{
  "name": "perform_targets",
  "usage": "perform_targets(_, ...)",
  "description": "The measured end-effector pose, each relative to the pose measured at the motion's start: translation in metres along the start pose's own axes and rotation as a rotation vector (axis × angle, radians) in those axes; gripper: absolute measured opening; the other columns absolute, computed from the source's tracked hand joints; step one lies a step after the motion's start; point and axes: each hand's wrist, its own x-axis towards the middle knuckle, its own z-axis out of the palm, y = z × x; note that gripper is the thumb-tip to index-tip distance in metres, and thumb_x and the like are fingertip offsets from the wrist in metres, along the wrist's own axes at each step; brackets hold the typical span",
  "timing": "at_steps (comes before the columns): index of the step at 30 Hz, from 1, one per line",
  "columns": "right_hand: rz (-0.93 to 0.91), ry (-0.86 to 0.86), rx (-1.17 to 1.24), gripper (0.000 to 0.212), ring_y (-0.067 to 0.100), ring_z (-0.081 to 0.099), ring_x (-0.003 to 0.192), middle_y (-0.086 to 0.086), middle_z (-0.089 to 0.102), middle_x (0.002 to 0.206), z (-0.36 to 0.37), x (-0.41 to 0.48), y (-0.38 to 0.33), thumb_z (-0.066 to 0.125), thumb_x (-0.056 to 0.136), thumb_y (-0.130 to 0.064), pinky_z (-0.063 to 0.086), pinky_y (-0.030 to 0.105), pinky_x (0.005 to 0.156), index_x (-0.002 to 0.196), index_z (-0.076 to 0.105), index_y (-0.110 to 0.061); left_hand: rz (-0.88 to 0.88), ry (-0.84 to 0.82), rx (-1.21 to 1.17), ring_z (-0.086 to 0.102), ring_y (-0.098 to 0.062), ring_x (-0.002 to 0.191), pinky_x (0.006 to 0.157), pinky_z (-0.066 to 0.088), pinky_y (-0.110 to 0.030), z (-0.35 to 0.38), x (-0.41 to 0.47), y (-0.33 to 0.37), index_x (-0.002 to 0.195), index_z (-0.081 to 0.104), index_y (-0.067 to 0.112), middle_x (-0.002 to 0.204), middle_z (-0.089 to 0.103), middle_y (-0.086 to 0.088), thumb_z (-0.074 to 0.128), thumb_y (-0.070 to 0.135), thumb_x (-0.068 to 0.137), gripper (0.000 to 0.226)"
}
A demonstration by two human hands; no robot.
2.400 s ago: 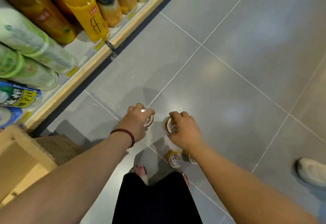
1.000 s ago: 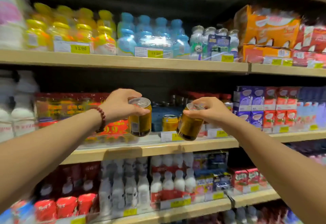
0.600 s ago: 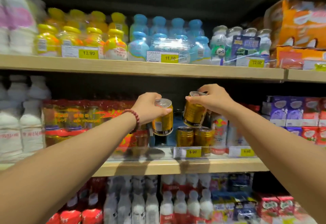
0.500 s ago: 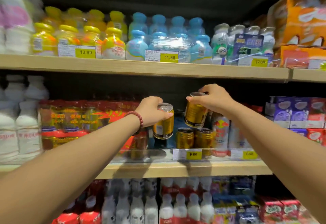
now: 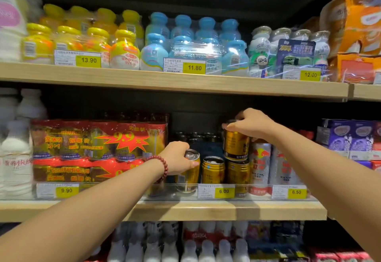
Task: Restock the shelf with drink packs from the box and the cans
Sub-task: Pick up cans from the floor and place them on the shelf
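Both my hands reach into the middle shelf (image 5: 185,210). My left hand (image 5: 177,158) grips the top of a gold can (image 5: 189,176) that stands at the shelf's front, left of two other gold cans (image 5: 213,170). My right hand (image 5: 250,124) holds a second gold can (image 5: 235,145) by its top, resting on or just above the rightmost standing gold can (image 5: 239,172). More dark can tops show behind them in the shadow.
Red shrink-wrapped drink packs (image 5: 99,150) fill the shelf left of the cans; tall silver-red cans (image 5: 260,164) stand right of them. A clear rail with yellow price tags (image 5: 224,191) runs along the front. The upper shelf board (image 5: 175,82) hangs close above.
Both hands have gone down and deeper into the shelf. The left can dropped from mid-air to the shelf front; the right can came down onto the stack of gold cans.
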Motion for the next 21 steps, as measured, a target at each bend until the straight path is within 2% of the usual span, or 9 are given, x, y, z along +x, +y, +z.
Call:
perform_targets(2,0.002,-0.016,-0.039,0.062,0.024,0.059,0.088,0.006,0.061,0.101,0.001,0.001,0.001,0.062,0.076,-0.058,0.056,0.032,0.065,0.117,0.056,-0.011,-0.021,-0.011,0.012,0.055,-0.024,0.109,0.086,0.046,-0.029,0.005,0.0,-0.002,0.117,0.054,0.006,0.117,0.058,-0.008,0.062,0.037,0.083,0.046)
perform_targets(4,0.005,-0.024,-0.069,0.062,0.024,0.059,0.09,0.007,0.061,0.104,0.003,0.001,0.002,0.061,0.077,-0.058,0.056,0.032,0.066,0.117,0.055,-0.011,-0.025,-0.018,0.034,0.054,-0.024,0.111,0.092,0.046,-0.033,0.01,0.0,-0.003,0.12,0.052,0.005,0.123,0.057,-0.01,0.061,0.038,0.084,0.05)
perform_targets(8,0.031,-0.056,-0.08,0.06,0.024,0.058,0.086,0.007,0.059,0.1,0.003,0.002,0.006,0.061,0.078,-0.056,0.052,0.029,0.057,0.116,0.055,-0.01,-0.035,-0.04,0.024,0.057,-0.023,0.102,0.086,0.049,-0.035,0.017,0.003,-0.004,0.112,0.057,0.007,0.115,0.06,-0.01,0.06,0.038,0.084,0.041)
perform_targets(15,0.031,-0.034,-0.083,0.053,0.023,0.059,0.084,0.007,0.058,0.096,0.009,0.008,0.01,0.059,0.082,-0.052,0.056,0.032,0.069,0.112,0.055,-0.008,-0.068,-0.042,0.055,0.052,-0.023,0.112,0.085,0.043,-0.029,0.022,0.007,-0.005,0.122,0.05,0.008,0.125,0.055,-0.01,0.054,0.04,0.088,0.048)
perform_targets(19,0.019,-0.056,-0.11,0.052,0.024,0.057,0.092,0.008,0.059,0.106,0.014,0.008,0.009,0.056,0.084,-0.051,0.055,0.035,0.076,0.116,0.055,-0.009,-0.058,-0.049,0.095,0.052,-0.021,0.107,0.083,0.043,-0.029,0.023,0.008,-0.006,0.122,0.049,0.008,0.123,0.055,-0.009,0.052,0.041,0.089,0.047)
perform_targets(21,0.005,-0.042,-0.152,0.053,0.025,0.056,0.097,0.011,0.06,0.115,0.015,0.008,0.01,0.053,0.086,-0.049,0.051,0.036,0.08,0.119,0.055,-0.009,-0.051,-0.043,0.106,0.051,-0.018,0.096,0.077,0.042,-0.027,0.023,0.008,-0.008,0.119,0.051,0.009,0.12,0.056,-0.009,0.052,0.042,0.088,0.045)
